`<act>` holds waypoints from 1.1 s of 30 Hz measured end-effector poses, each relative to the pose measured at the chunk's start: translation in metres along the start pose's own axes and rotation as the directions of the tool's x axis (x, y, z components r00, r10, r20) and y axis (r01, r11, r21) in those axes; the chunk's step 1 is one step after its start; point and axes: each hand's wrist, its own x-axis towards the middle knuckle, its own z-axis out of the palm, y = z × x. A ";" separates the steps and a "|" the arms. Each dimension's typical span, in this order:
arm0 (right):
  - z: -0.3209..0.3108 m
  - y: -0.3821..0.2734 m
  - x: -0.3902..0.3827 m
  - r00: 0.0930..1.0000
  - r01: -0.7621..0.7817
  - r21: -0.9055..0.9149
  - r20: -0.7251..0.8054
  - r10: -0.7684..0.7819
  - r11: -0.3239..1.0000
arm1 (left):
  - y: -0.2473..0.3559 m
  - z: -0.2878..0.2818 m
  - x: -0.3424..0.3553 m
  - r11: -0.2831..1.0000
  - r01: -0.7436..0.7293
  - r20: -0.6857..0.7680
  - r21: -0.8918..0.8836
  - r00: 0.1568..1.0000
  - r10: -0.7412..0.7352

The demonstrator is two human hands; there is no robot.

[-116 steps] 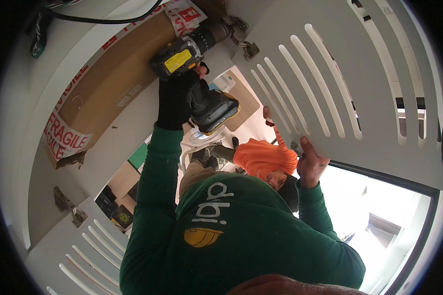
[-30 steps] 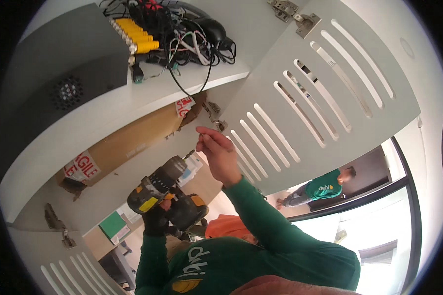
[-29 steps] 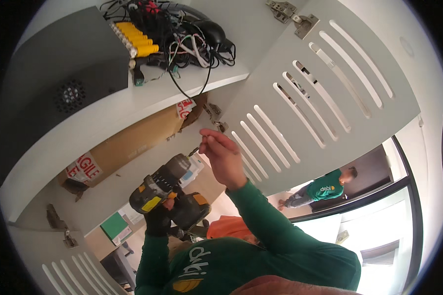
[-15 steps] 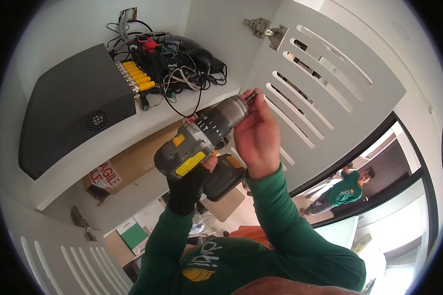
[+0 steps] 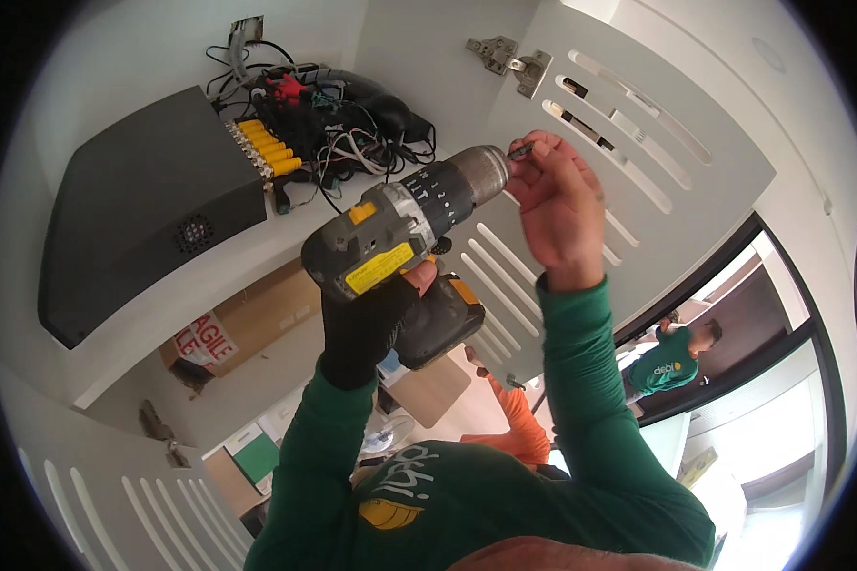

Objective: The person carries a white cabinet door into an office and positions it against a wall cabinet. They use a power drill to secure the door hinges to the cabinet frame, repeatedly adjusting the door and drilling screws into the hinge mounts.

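A grey-and-black cordless drill (image 5: 400,228) with yellow accents is held up in front of my chest, its chuck pointing up and to the right. My left hand (image 5: 367,324), in a black fingerless-looking glove, is wrapped round the drill's handle, just above the black battery. My right hand (image 5: 562,205) is bare and pinches a short dark bit (image 5: 521,150) at the mouth of the metal chuck (image 5: 484,174). How deep the bit sits in the chuck is hidden.
Left of the drill, a dark recorder-like box (image 5: 143,209) with yellow connectors and tangled cables (image 5: 343,124) sits on a white shelf (image 5: 209,262). An open slotted door (image 5: 676,143) stands to the right. Beneath the shelf is a cardboard box (image 5: 267,309). Behind are a person in green (image 5: 662,366) and an orange sleeve (image 5: 514,419).
The drill has shifted slightly right and up. My right hand has moved right and up with it, still at the bit. The person in green has turned, and more of the orange sleeve shows.
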 end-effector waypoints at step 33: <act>0.017 -0.046 0.053 0.933 -0.230 -0.519 0.125 0.339 0.823 | 0.014 -0.004 0.021 0.992 -0.126 -0.031 0.007 0.991 0.127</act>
